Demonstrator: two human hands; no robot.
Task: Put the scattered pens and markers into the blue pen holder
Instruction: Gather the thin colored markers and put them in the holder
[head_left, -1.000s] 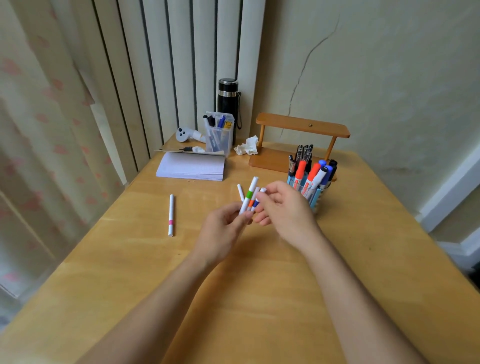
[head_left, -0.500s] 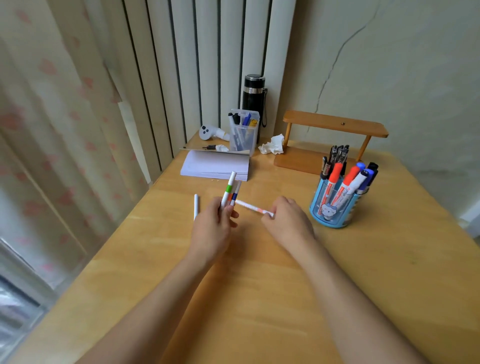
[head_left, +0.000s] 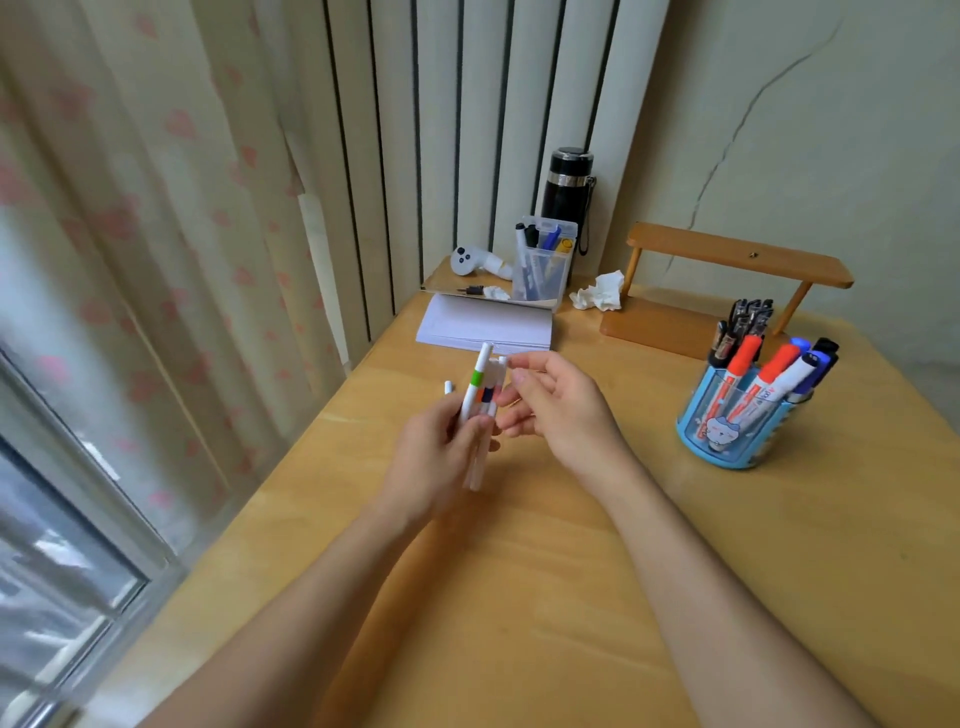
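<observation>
My left hand (head_left: 434, 457) grips a bunch of thin white pens (head_left: 480, 400) upright above the table; green, orange and dark blue bands show on them. My right hand (head_left: 558, 410) is right beside the bunch with its fingers apart and nothing in it. Behind my left hand the tip of another white pen (head_left: 448, 387) shows on the table, the rest hidden. The blue pen holder (head_left: 737, 434) stands on the right of the table, well clear of both hands, with several red, blue and black markers in it.
A wooden table (head_left: 571, 597) carries a white paper pad (head_left: 485, 328), a clear box of pens (head_left: 545, 270), a black flask (head_left: 569, 189), crumpled tissue (head_left: 600, 293), a white controller (head_left: 470, 261) and a wooden rack (head_left: 727, 291). A window and curtain lie left.
The orange-banded pen has passed from my right hand into the bunch in my left hand. My right hand has let go and spread its fingers. The view swung left.
</observation>
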